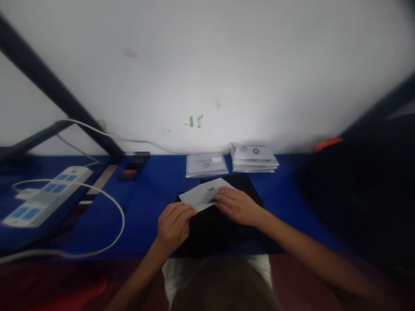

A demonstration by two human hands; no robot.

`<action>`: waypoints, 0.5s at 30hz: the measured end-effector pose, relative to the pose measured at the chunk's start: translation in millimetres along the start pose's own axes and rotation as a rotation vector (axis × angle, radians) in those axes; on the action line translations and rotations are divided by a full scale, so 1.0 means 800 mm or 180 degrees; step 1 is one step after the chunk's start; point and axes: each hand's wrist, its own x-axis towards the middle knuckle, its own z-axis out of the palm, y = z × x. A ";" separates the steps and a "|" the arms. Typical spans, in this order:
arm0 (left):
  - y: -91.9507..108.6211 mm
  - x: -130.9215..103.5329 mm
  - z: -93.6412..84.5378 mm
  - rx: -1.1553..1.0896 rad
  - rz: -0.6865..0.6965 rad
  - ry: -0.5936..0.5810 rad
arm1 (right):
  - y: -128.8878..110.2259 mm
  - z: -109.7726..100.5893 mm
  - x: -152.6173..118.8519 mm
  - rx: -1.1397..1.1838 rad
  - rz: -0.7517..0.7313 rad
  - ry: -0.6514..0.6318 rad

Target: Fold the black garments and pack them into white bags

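Observation:
Between my hands is a white envelope (201, 193), tilted above a black cloth-like item (223, 231) on the blue table. My left hand (175, 222) pinches its lower left edge, thumb and fingers closed on it. My right hand (238, 205) grips the right side, fingers bent over the top face and partly hiding a small dark printed mark. Just behind lies a flat white packet (206, 165) with a round emblem. To its right stands a stack of similar white envelopes (254, 156), the top one bearing a round emblem.
A white power strip (48, 196) with blue sockets lies at the left, its white cable (121, 216) looping over the blue table (136, 233). Blurred dark objects (132, 166) sit near the wall. A large dark shape (359, 185) fills the right side.

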 end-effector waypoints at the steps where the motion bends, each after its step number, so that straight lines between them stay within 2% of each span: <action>1: -0.002 -0.001 -0.004 0.0025 -0.0044 0.0086 | 0.010 -0.005 -0.009 -0.0037 0.0084 0.0006; 4: -0.005 -0.008 -0.010 0.0023 -0.0240 0.0260 | 0.038 -0.017 -0.041 -0.0115 0.0312 -0.0107; 8: 0.001 -0.021 -0.003 -0.0238 -0.0339 0.0058 | 0.050 -0.019 -0.071 -0.0157 0.0589 -0.0300; 11: 0.007 -0.028 0.005 -0.0412 -0.0405 -0.0127 | 0.039 -0.013 -0.067 -0.0120 0.0842 -0.0445; 15: 0.009 -0.030 0.008 -0.0544 -0.0429 -0.0230 | 0.024 0.000 -0.033 0.0304 0.0850 -0.0712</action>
